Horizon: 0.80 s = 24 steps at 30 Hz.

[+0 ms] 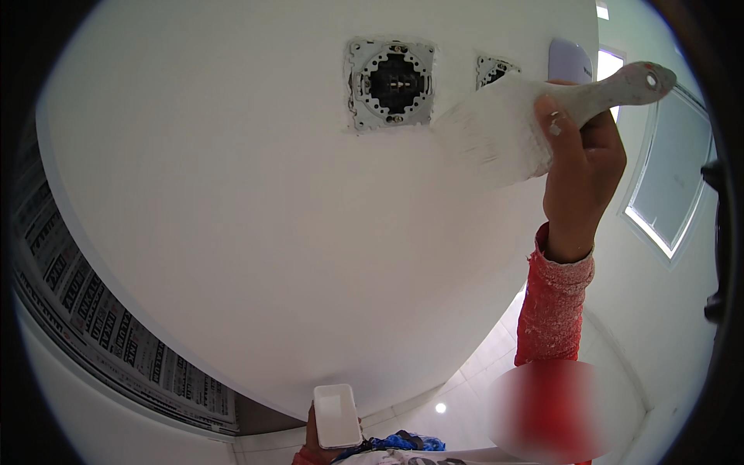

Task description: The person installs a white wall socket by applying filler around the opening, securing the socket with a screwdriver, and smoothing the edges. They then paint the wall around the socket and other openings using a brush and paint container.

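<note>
My right hand [583, 167] grips a wide paintbrush [496, 132] by its pale, smeared handle, fingers closed round it. White-coated bristles lie against the white wall [271, 225], just right of an uncovered wall socket [397, 84]. A second socket frame [496, 70] is partly covered by the brush. Low in the view, my left hand [311, 435] holds a small white rectangular tub [338, 416] tilted toward me. Most of the left fingers are hidden behind the tub, and its inside looks white.
A pale rounded fixture [570, 60] sits on the wall beyond the brush. Dark panelling with printed film [116, 333] runs along the left. To the right is a window [670, 170], and light floor tiles [465, 387] show below.
</note>
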Motion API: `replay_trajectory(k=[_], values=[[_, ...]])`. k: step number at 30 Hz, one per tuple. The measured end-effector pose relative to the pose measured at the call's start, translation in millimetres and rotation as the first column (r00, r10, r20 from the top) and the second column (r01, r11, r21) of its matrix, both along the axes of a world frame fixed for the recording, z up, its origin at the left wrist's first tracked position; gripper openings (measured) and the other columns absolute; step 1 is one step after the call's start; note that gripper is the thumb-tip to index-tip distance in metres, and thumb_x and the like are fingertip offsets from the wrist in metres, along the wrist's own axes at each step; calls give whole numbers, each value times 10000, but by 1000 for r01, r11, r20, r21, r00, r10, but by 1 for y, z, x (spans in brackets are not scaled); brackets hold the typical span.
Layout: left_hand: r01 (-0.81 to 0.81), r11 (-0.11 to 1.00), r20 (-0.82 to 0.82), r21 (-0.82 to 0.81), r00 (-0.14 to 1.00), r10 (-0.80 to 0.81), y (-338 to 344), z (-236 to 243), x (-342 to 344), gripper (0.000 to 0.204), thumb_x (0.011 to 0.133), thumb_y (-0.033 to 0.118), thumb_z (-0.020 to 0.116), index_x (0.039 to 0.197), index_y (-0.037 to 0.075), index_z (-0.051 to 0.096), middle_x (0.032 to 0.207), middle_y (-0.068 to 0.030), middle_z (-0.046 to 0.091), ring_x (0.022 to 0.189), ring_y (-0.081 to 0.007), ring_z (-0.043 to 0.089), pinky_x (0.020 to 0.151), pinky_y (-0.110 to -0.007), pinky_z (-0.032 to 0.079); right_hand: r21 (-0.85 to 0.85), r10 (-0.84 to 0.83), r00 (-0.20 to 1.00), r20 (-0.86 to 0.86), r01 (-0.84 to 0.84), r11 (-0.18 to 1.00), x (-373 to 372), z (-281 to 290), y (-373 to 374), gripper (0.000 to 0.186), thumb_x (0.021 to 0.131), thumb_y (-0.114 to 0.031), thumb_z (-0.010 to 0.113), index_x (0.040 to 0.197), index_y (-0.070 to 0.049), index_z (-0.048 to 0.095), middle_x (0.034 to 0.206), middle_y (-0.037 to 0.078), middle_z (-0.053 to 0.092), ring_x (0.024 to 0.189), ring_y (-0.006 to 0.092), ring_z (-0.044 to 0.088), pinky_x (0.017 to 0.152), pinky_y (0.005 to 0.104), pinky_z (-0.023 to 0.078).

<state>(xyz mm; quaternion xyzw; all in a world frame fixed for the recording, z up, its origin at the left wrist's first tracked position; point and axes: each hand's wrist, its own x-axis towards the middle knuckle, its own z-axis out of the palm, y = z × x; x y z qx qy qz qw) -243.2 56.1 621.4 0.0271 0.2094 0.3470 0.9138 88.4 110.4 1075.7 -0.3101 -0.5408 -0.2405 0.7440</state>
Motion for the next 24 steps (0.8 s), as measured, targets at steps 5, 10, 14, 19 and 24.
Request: replay_trajectory(k=[5,10,14,19,24], values=[[51,999,29,17,998,-52,1,5,-3,859,902,741,405,1301,-3,564,971,-227,671,872,-388,666,807,-550,536,-5,-174,980,95,176,984,3,11,5,218,848,-171,721,970,9,709,792,66,716,694,112,642,659,239,494],[64,998,78,-12,995,-63,2,6,-4,859,903,733,412,1311,-7,561,989,-238,669,884,-396,661,807,-550,535,-62,-232,973,-11,231,971,8,40,12,349,876,-240,723,1085,39,709,926,83,731,820,126,655,748,268,504],[43,999,88,-24,995,-41,1,2,-4,869,900,737,412,1323,-8,553,1011,-245,662,890,-401,655,810,-550,532,92,-214,977,4,212,973,9,61,16,468,879,-345,736,1125,53,711,930,81,730,827,126,652,764,274,501],[43,999,108,-17,993,-41,2,-1,-6,884,892,758,403,1328,2,550,1013,-235,655,897,-399,651,834,-553,520,24,-181,983,-5,181,983,12,55,3,475,875,-357,732,1126,46,714,950,118,731,857,168,675,811,285,509],[66,997,114,25,991,-69,4,-4,-9,885,893,767,390,1316,7,555,1012,-231,654,892,-392,651,839,-554,517,-6,-300,950,81,302,953,10,54,7,499,877,-373,717,1160,38,708,979,134,737,894,200,696,843,306,520]])
